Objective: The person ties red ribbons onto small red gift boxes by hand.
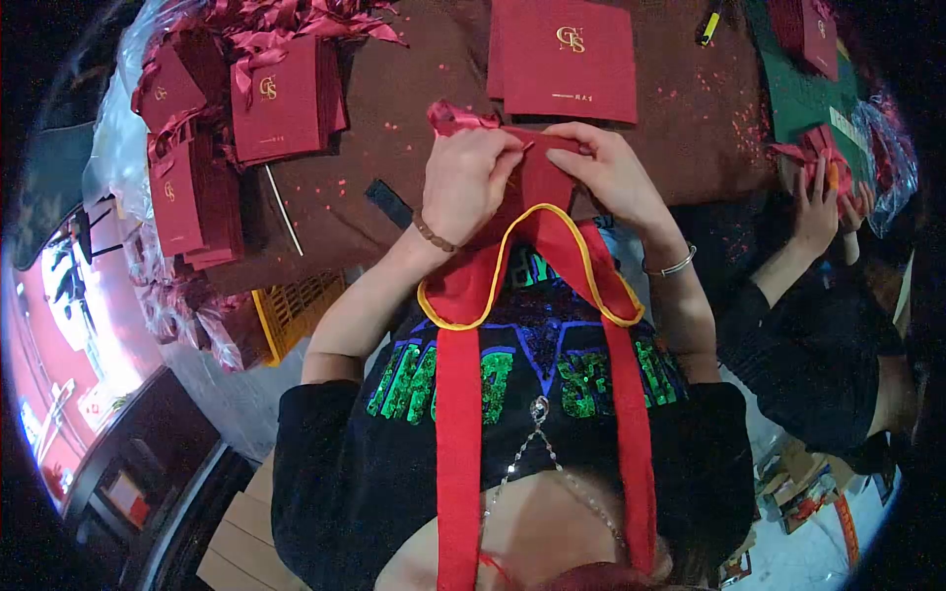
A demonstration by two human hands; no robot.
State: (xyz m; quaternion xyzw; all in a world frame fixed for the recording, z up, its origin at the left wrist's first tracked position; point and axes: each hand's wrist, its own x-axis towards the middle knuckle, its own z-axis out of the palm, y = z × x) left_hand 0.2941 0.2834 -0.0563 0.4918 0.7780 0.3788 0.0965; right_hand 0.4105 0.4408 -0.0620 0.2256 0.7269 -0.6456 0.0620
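In the head view both of my hands are at the table's near edge, over a dark red gift bag. My left hand, with a beaded bracelet at the wrist, is closed, thumb and fingers pinched at the bag's upper edge. A loose satin ribbon sticks out above its knuckles. My right hand, below which sits a silver bangle, pinches the bag's other side between bent fingers and thumb. The lower part of the bag is hidden behind my red apron with yellow trim.
Stacked red gift bags with ribbons stand at the left of the brown-covered table. More flat bags lie ahead, near a yellow cutter. A white stick lies left. A co-worker's hands hold a red item at right.
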